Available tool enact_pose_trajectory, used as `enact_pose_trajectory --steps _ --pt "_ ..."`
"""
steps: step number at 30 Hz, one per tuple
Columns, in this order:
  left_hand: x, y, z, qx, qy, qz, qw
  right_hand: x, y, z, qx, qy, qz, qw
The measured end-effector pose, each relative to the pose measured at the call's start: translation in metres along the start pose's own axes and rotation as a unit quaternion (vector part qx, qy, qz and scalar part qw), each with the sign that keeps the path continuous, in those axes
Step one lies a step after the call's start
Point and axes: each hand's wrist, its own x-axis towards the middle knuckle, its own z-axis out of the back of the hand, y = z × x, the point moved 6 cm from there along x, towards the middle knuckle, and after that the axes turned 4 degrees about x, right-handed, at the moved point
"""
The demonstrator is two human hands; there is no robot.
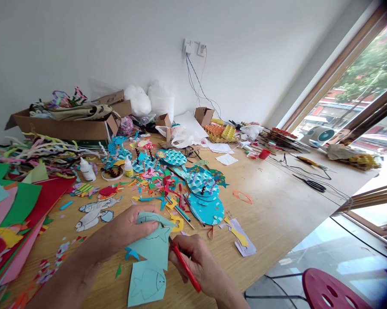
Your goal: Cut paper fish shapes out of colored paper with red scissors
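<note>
My left hand (137, 225) pinches a sheet of light blue paper (156, 249) between thumb and fingers. A pencil-drawn fish shows on the paper beside the thumb. My right hand (193, 257) is closed round red-handled scissors (185, 266), their dark tip at the sheet's right edge by the fish's tail; the fingers hide part of the tool. Below, a second light blue piece with a drawn fish (147, 283) lies on the table, slightly overlapped by the held sheet. Cut-out grey paper fish (93, 214) lie left of my left hand.
Blue scaly paper shapes (206, 208), pens (182, 212) and scraps lie just beyond my hands. Two glue bottles (87, 170) stand farther left. Coloured sheets (22, 206) are stacked at the left. Black scissors (309, 183) lie at the right; a red chair (325, 287) is below.
</note>
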Motion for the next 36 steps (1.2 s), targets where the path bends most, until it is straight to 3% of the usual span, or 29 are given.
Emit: enact_pose_trajectory --steps 8,14,24,27,33,36 --pt "-0.001 0.006 0.007 -0.009 -0.022 0.01 1.0 -0.003 0.0 0.004 -0.078 -0.002 0.039 0.996" --pt "0.001 0.007 0.011 0.021 -0.047 -0.031 0.998 -0.003 0.0 0.007 -0.115 0.007 0.039 0.993" --pt "-0.001 0.015 0.019 0.04 -0.091 0.015 0.995 -0.002 0.008 0.014 -0.154 0.014 0.042 0.987" --pt "-0.002 0.012 0.019 0.05 -0.083 0.028 0.995 -0.001 0.009 0.016 -0.161 0.012 0.043 0.986" --pt "-0.003 0.011 0.016 0.09 -0.013 0.04 0.995 -0.002 0.01 0.014 -0.17 0.011 0.045 0.984" --pt "-0.002 0.013 0.018 0.095 -0.024 0.044 0.994 -0.002 0.009 0.014 -0.172 0.007 0.05 0.984"
